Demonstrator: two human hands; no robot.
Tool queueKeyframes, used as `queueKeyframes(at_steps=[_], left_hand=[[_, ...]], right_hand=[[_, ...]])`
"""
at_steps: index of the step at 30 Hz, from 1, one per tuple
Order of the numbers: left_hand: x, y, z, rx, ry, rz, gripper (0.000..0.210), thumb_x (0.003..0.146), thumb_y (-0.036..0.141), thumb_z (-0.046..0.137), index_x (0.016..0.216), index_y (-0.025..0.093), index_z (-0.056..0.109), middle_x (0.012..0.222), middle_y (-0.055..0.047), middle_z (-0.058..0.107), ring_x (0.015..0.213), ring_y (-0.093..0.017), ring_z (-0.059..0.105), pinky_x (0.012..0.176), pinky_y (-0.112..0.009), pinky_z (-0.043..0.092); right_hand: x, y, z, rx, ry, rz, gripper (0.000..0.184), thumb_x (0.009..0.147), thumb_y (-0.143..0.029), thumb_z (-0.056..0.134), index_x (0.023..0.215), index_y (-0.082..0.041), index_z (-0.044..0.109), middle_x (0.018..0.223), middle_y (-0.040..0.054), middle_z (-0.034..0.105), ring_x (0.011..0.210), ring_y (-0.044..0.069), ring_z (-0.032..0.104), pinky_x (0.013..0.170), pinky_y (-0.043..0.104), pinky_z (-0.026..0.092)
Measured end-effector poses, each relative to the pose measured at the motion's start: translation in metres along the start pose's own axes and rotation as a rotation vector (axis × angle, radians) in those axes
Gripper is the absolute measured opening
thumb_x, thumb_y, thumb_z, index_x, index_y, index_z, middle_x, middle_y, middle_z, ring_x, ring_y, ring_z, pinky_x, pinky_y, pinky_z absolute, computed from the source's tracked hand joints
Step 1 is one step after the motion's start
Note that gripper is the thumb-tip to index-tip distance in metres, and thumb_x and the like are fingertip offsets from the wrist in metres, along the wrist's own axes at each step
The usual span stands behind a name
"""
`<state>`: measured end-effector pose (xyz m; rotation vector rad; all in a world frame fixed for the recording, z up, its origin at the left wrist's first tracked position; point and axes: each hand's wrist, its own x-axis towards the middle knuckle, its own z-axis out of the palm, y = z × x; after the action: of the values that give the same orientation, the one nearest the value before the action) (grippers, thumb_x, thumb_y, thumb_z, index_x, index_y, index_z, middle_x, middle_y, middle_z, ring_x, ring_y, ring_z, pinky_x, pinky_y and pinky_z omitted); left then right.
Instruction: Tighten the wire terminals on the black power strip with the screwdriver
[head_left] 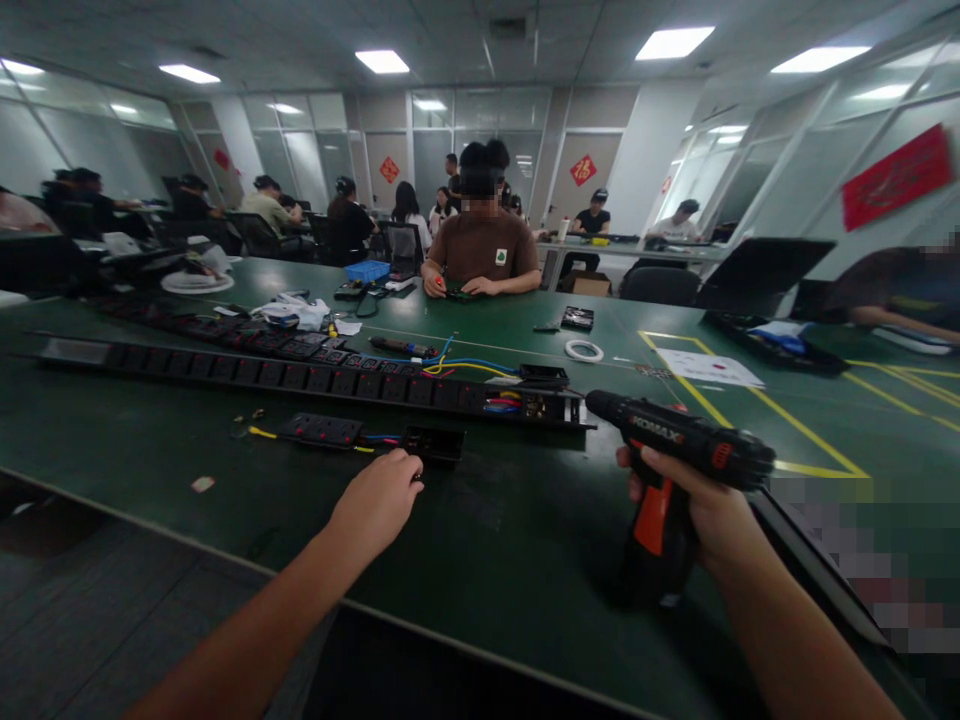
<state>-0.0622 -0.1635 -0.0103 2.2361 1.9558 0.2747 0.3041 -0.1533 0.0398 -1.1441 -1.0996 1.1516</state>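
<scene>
My right hand is wrapped round the grip of a black and orange cordless drill. The drill's nose points left, close to the right end of a long black power strip, where coloured wires show in an uncovered section. My left hand is closed, its fingers curled; a small dark thing shows at the fingertips, too small to name. Just beyond that hand lies a short socket block, wired to a small open black box.
Behind the strip lie a second row of sockets, a pen-shaped screwdriver, loose wires and plastic bags. A roll of tape and yellow-taped paper are right. A person works across the green table.
</scene>
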Motion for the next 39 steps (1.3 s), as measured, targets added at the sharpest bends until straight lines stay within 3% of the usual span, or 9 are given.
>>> queueKeyframes(at_steps=[5,8,12,16,24,27,32,35,39], left_hand=[[-0.005,-0.008,-0.008,-0.012,-0.047,0.006,0.015,0.093,0.013,0.057,0.088,0.021,0.068,0.093,-0.005,0.073,0.086,-0.021,0.068,0.073,-0.031,0.043],[-0.01,-0.018,-0.01,-0.004,-0.039,-0.027,0.021,0.091,0.012,0.055,0.098,0.023,0.071,0.093,-0.005,0.074,0.086,-0.022,0.069,0.075,-0.031,0.045],[-0.02,-0.027,-0.01,0.016,-0.041,0.011,0.03,0.095,0.014,0.051,0.11,0.023,0.076,0.115,-0.008,0.073,0.102,-0.023,0.069,0.089,-0.033,0.048],[-0.024,-0.029,-0.009,-0.006,-0.005,-0.015,0.031,0.1,0.032,0.053,0.123,0.024,0.073,0.123,-0.009,0.07,0.109,-0.025,0.067,0.092,-0.035,0.049],[-0.02,-0.042,-0.01,0.011,-0.036,-0.018,0.014,0.098,0.023,0.051,0.096,0.023,0.065,0.103,-0.006,0.071,0.097,-0.023,0.066,0.08,-0.034,0.046],[-0.023,-0.071,-0.025,0.029,-0.052,-0.16,0.015,0.096,0.03,0.051,0.091,0.024,0.063,0.096,-0.005,0.072,0.086,-0.023,0.067,0.071,-0.032,0.043],[-0.012,-0.159,-0.06,0.102,0.063,-0.503,0.014,0.088,0.035,0.057,0.092,0.023,0.065,0.092,-0.006,0.074,0.088,-0.027,0.068,0.071,-0.03,0.044],[0.003,-0.206,-0.074,0.135,0.063,-0.661,0.019,0.087,0.035,0.058,0.097,0.023,0.067,0.092,-0.005,0.075,0.089,-0.028,0.068,0.07,-0.028,0.044],[0.022,-0.239,-0.082,0.222,-0.053,-0.639,0.014,0.087,0.023,0.058,0.09,0.016,0.07,0.099,-0.01,0.076,0.095,-0.027,0.069,0.073,-0.027,0.043]], right_hand=[[0.003,0.004,-0.003,0.001,0.001,0.001,0.037,0.069,-0.042,0.091,0.096,-0.021,0.076,0.082,0.0026,0.075,0.054,0.016,0.064,0.043,0.023,0.048],[0.003,0.004,-0.002,-0.011,0.0,0.01,0.037,0.07,-0.042,0.09,0.096,-0.021,0.076,0.083,0.0033,0.075,0.055,0.016,0.064,0.043,0.023,0.048],[0.002,0.003,0.0,-0.009,0.014,0.017,0.036,0.068,-0.042,0.091,0.092,-0.02,0.077,0.082,0.0039,0.074,0.054,0.016,0.063,0.042,0.023,0.048],[0.001,0.003,0.0,-0.012,0.004,0.013,0.037,0.068,-0.042,0.091,0.095,-0.021,0.077,0.083,0.0036,0.074,0.054,0.016,0.063,0.042,0.023,0.048],[0.003,0.004,-0.002,-0.015,0.017,0.014,0.038,0.068,-0.044,0.091,0.093,-0.02,0.076,0.082,0.0036,0.074,0.055,0.016,0.064,0.042,0.024,0.048],[0.002,0.004,-0.002,-0.019,0.04,0.022,0.038,0.067,-0.043,0.091,0.093,-0.021,0.076,0.082,0.0029,0.074,0.054,0.016,0.063,0.041,0.024,0.047],[0.004,0.005,-0.005,-0.09,0.071,0.011,0.037,0.067,-0.043,0.091,0.092,-0.021,0.075,0.083,0.0028,0.074,0.056,0.017,0.063,0.045,0.026,0.047],[0.007,0.008,-0.008,-0.146,0.078,0.043,0.037,0.068,-0.044,0.091,0.092,-0.021,0.075,0.08,0.0038,0.075,0.056,0.018,0.063,0.046,0.028,0.048],[0.008,0.009,-0.008,-0.185,0.078,0.038,0.034,0.07,-0.046,0.088,0.089,-0.02,0.076,0.073,0.0043,0.075,0.057,0.02,0.064,0.049,0.03,0.047]])
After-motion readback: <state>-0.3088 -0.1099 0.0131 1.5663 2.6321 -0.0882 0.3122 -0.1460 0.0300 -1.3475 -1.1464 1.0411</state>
